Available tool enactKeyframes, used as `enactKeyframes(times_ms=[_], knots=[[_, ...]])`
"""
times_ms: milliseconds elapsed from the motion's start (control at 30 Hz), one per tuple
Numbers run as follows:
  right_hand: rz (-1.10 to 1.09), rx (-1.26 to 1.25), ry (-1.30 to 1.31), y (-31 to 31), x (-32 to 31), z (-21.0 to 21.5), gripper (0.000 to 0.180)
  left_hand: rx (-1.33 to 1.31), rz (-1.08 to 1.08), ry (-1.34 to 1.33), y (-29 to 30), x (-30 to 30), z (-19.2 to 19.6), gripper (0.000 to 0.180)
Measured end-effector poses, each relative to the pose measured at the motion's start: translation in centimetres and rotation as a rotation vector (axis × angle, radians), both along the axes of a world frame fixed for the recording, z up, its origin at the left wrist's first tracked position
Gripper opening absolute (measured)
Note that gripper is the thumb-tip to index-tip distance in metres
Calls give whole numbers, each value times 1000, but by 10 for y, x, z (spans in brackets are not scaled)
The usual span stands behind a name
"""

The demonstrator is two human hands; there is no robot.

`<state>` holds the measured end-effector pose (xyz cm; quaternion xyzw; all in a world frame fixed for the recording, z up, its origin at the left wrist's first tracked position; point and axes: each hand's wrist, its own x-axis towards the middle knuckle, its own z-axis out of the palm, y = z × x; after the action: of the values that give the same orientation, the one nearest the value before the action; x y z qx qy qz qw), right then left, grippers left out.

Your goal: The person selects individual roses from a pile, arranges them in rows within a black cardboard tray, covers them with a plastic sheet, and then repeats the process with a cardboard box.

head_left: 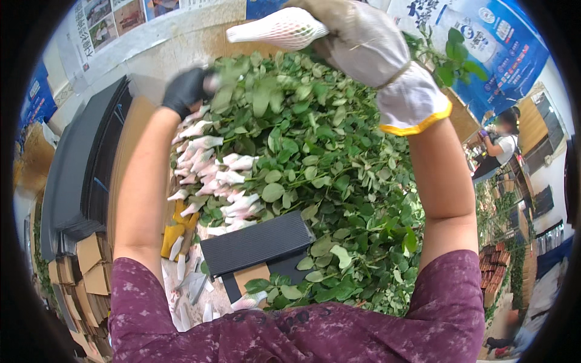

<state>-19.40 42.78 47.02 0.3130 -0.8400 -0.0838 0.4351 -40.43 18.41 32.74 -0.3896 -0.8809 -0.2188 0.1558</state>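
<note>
Leftmost, a tall stack of dark grey flat sheets (82, 163) stands beside a brown cardboard panel (138, 130). Next comes the left hand in a black glove (185, 92), at the far edge of the greenery; it is blurred, so I cannot tell whether its grip is apart or clamped on anything — only a pale smear shows at the fingertips. Nearer the body lie a heap of white and pinkish netted flower heads (203, 158) and a black ribbed rectangular block (257, 244), then the green leafy stems (327, 157) filling the middle. Above these, a single white bulb-shaped mesh sleeve (281, 29) is held up, its thick end in the grip of the right hand in a pale glove with a yellow cuff (363, 45); those fingers look closed, though partly cut off. Squeezing too hard could crush whatever the netting covers — a slack hold could drop it. Pulling sideways might snag tangled leaves and tear them. Far right, well apart, is a co-worker in a white top (506, 149).
</note>
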Motion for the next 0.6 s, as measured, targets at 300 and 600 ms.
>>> enactKeyframes(times_ms=[300,600], knots=[[82,-955,-444,45,-36,-28,40,629,-417,-541,-7,17,-30,81],[253,-723,217,87,23,89,40,-72,170,-264,-90,-101,-162,47]])
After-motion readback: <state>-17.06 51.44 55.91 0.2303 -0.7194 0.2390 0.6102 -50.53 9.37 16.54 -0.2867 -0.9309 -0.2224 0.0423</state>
